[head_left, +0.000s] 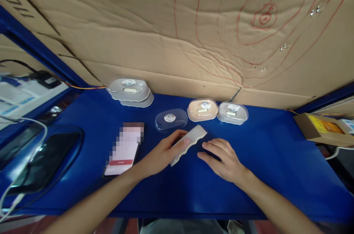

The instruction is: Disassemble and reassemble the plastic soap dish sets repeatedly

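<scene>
Left hand (163, 153) grips pale piece (192, 139), wavy-edged, tilted; right hand (225, 160) apart.

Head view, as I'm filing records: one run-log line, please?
left hand: holds white wavy-edged piece | right hand: open, apart | clear lid: on table

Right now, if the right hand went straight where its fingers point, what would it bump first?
The right hand would probably meet the pale wavy-edged piece in the left hand first, though its height is hard to judge.
</scene>
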Action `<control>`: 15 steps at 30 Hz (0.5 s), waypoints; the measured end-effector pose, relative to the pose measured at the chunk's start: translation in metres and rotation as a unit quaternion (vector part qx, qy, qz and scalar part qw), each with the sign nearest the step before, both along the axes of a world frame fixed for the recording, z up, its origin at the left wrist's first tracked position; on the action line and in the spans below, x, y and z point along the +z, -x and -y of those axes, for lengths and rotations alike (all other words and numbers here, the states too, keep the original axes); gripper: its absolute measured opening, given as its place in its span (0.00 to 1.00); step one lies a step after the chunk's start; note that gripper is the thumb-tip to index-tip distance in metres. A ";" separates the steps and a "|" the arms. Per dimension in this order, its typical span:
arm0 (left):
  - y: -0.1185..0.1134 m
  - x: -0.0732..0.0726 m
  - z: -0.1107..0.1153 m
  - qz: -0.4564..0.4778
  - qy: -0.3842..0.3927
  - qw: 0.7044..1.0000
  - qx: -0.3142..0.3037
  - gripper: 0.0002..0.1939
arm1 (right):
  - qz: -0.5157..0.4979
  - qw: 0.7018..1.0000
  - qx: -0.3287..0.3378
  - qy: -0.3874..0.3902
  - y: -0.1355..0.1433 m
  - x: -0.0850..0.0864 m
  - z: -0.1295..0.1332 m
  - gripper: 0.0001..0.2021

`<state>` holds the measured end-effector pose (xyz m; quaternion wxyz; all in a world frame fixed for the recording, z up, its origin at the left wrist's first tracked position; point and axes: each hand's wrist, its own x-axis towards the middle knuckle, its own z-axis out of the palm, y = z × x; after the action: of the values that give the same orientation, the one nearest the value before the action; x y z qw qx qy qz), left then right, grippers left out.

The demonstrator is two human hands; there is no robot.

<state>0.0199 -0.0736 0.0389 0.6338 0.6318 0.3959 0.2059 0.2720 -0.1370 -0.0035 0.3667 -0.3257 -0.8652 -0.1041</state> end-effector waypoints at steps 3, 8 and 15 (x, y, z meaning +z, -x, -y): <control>0.003 0.005 -0.003 -0.013 -0.018 1.000 0.009 0.26 | -0.006 1.000 -0.009 -0.002 0.002 0.001 0.000 0.13; 0.001 0.006 0.001 0.018 0.058 0.996 -0.060 0.26 | -0.012 0.999 -0.044 -0.023 0.002 0.005 0.001 0.15; -0.006 0.000 0.011 0.031 0.011 0.998 -0.048 0.24 | -0.017 0.999 -0.009 -0.028 -0.007 0.002 0.002 0.15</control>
<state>0.0260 -0.0847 0.0387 0.6618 0.6365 0.3473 0.1904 0.2786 -0.1390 -0.0016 0.3893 -0.3251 -0.8526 -0.1258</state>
